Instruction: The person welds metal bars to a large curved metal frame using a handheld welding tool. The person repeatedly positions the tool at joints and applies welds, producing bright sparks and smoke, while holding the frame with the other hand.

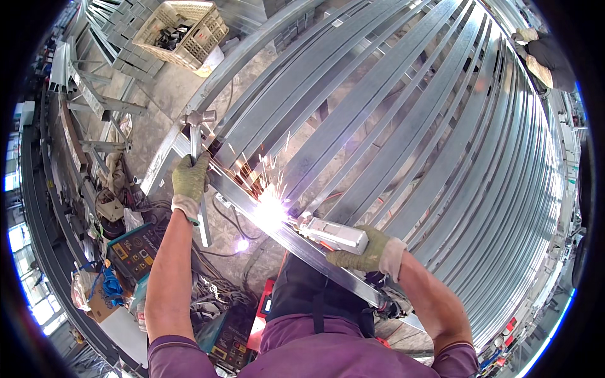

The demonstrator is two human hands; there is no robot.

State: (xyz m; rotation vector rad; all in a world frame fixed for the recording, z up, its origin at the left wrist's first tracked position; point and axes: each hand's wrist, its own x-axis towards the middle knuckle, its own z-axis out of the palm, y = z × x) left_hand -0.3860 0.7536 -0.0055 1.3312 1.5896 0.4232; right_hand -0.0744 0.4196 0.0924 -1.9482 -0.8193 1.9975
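Observation:
My left hand [190, 181], in a yellow-green work glove, grips the handle of a metal hammer [198, 120] whose head points up beside the cross tube [296, 242]. My right hand [367, 250], gloved the same way, holds a silver welding gun [334, 234] with its tip against the cross tube. A bright white arc [271, 211] burns at the tip and sparks fly up and left. The cross tube lies over a frame of long galvanized steel tubes [403, 126].
A plastic crate [183, 31] with dark parts sits on the floor at the upper left. Welding machines [135, 252] and tangled cables lie by my left side. Another person's gloved hands [535, 60] are at the frame's far right end.

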